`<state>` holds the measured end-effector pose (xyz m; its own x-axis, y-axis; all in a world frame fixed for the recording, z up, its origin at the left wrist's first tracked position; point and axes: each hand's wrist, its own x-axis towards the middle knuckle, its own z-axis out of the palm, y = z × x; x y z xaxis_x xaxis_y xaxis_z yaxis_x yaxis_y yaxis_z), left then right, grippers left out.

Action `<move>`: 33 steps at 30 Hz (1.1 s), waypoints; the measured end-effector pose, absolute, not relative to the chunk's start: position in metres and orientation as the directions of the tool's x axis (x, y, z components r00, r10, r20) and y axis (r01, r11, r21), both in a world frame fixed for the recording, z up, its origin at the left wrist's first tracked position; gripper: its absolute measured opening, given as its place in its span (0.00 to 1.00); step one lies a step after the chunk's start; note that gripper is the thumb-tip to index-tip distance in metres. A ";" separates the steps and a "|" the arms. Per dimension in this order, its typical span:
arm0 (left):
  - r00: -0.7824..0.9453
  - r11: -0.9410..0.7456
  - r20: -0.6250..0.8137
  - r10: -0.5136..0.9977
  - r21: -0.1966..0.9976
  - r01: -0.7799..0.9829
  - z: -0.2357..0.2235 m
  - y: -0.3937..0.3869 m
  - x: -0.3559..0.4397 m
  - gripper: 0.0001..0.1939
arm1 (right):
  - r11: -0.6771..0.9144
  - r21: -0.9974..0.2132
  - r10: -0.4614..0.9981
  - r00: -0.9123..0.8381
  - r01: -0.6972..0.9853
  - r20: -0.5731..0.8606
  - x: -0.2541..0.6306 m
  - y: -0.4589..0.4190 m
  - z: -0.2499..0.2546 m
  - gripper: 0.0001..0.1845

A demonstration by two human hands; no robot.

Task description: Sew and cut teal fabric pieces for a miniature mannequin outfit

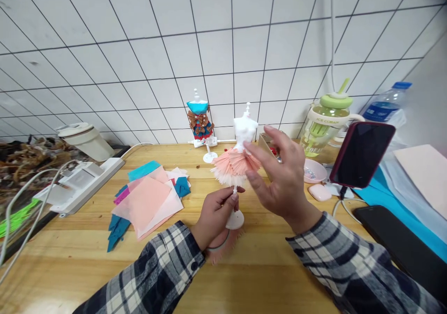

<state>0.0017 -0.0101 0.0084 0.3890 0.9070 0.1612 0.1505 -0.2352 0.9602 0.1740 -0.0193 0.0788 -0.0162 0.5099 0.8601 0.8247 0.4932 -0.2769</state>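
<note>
A small white mannequin (244,130) wearing a pleated pink paper skirt (235,163) stands on a thin stem with a round white base (234,220). My left hand (214,214) is closed around the stem just under the skirt. My right hand (279,174) hovers at the skirt's right side with fingers spread apart, fingertips touching or almost touching the pleats. A piece of fringed pink paper (220,253) lies under my left wrist.
A second mannequin (199,118) in a blue and red paper dress stands by the tiled wall. Pink and blue paper sheets (150,197) lie to the left, beside a power strip (80,183). At right: a phone on a stand (363,153), a green bottle (326,123), another dark phone (398,244).
</note>
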 end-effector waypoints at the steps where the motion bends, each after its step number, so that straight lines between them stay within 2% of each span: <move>1: 0.397 -0.240 0.165 0.903 0.959 0.148 0.008 -0.010 0.002 0.13 | 0.487 -0.187 0.500 -0.097 0.853 0.861 0.173 -0.021 0.078 0.23; 2: 0.406 -0.246 0.169 0.898 0.958 0.147 0.008 -0.009 0.002 0.13 | 0.475 -0.135 0.500 -0.140 0.870 0.855 0.172 -0.022 0.077 0.21; 4: 0.416 -0.249 0.169 0.894 0.958 0.145 0.009 -0.009 0.001 0.13 | 0.460 -0.108 0.500 -0.157 0.881 0.852 0.171 -0.022 0.075 0.18; 9: 0.402 -0.255 0.181 0.898 0.957 0.140 0.010 -0.010 0.002 0.13 | 0.517 -0.124 0.464 -0.155 0.847 0.872 0.174 -0.019 0.073 0.12; 13: 0.414 -0.282 0.197 0.889 0.947 0.156 0.011 -0.010 0.001 0.14 | 0.537 -0.180 0.506 -0.144 0.824 0.850 0.173 -0.021 0.075 0.10; 15: 0.402 -0.282 0.199 0.894 0.947 0.157 0.010 -0.010 0.001 0.16 | 0.555 -0.219 0.520 -0.129 0.802 0.844 0.171 -0.023 0.077 0.11; 19: 0.346 -0.298 0.212 0.914 0.930 0.217 0.008 -0.009 0.000 0.18 | 0.536 -0.383 0.550 0.033 0.752 0.834 0.170 -0.023 0.080 0.15; 23: 0.295 -0.374 0.279 0.914 0.861 0.344 0.005 -0.008 -0.002 0.18 | 0.505 -0.507 0.657 0.070 0.699 0.751 0.169 -0.020 0.082 0.13; 27: 0.273 -0.399 0.310 0.911 0.831 0.387 0.003 -0.008 -0.003 0.16 | 0.463 -0.619 0.712 0.149 0.635 0.686 0.166 -0.018 0.081 0.15; 33: 0.263 -0.408 0.319 0.911 0.794 0.450 0.004 -0.008 -0.002 0.16 | 0.425 -0.676 0.746 0.189 0.601 0.638 0.166 -0.019 0.079 0.11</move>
<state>-0.0018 -0.0082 0.0035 0.2631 0.9106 0.3187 0.4500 -0.4081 0.7944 0.1658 -0.0187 0.0790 0.1894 0.7464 0.6379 0.6013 0.4255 -0.6763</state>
